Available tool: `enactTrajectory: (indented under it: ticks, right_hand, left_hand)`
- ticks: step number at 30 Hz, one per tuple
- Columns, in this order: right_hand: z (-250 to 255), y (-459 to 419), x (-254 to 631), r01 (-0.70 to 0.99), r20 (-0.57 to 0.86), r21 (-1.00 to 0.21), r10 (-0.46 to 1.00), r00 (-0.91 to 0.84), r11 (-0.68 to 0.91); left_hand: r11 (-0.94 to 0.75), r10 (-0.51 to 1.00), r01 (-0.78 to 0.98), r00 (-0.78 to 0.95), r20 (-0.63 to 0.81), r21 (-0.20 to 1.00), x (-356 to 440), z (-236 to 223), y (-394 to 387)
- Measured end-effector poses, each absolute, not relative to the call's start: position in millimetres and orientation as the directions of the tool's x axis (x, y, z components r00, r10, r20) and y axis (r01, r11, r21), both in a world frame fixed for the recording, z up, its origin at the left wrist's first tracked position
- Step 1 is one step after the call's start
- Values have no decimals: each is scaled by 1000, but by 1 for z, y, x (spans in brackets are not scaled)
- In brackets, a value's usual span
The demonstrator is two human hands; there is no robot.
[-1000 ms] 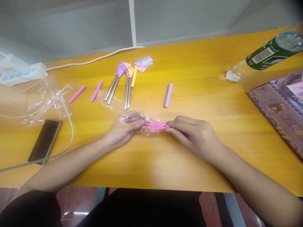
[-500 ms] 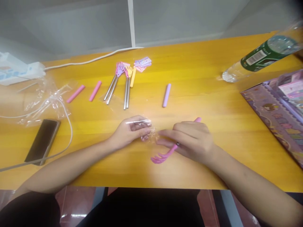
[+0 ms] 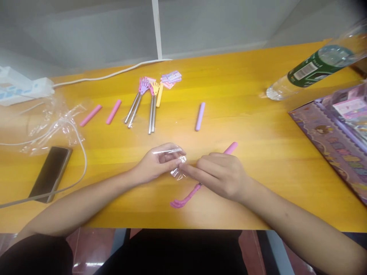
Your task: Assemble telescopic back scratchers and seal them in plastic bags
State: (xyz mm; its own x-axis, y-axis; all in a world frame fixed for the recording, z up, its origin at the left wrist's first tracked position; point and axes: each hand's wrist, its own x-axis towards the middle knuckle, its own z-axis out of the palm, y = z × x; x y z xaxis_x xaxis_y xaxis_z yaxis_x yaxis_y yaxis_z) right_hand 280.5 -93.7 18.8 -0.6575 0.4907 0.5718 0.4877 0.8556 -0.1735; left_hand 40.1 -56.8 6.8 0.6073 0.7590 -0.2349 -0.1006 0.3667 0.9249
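My left hand is closed on a crinkled clear plastic wrapper, thumb against fingers. Fingertips of my right hand meet the wrapper's right side. A pink back scratcher runs slantwise through my right hand: its claw-shaped head sticks out below, its pink handle above, and the middle is hidden by the fingers. Beyond my hands lie a purple handle tube, two pink handle tubes and a yellow tube. Several back scratchers with bare metal rods and purple, pink and yellow heads lie beside them.
Small printed cards lie at the back. On the left are clear plastic bags, a phone, a white cable and a power strip. A tilted water bottle and a purple printed box occupy the right.
My right hand has moved left to the wrapper, and its fingertips now touch it. The pink back scratcher has shifted left and down with that hand. My left hand keeps its hold.
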Motion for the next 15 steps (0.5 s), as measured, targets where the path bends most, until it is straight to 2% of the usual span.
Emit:
enactTrajectory:
  ticks: [4,8,15]
  right_hand:
    - [25,-94,281,477,562,-117,454,-691,871]
    - [29,-95,279,443,558,-86,412,-721,892]
    - [27,-97,274,457,584,-64,405,-704,887]
  left_hand:
    - [365,754,-32,596,-275,931,37,4,-56]
    - [434,720,-11,606,-340,901,36,3,-56]
    - [444,687,-36,655,-315,895,39,9,-59]
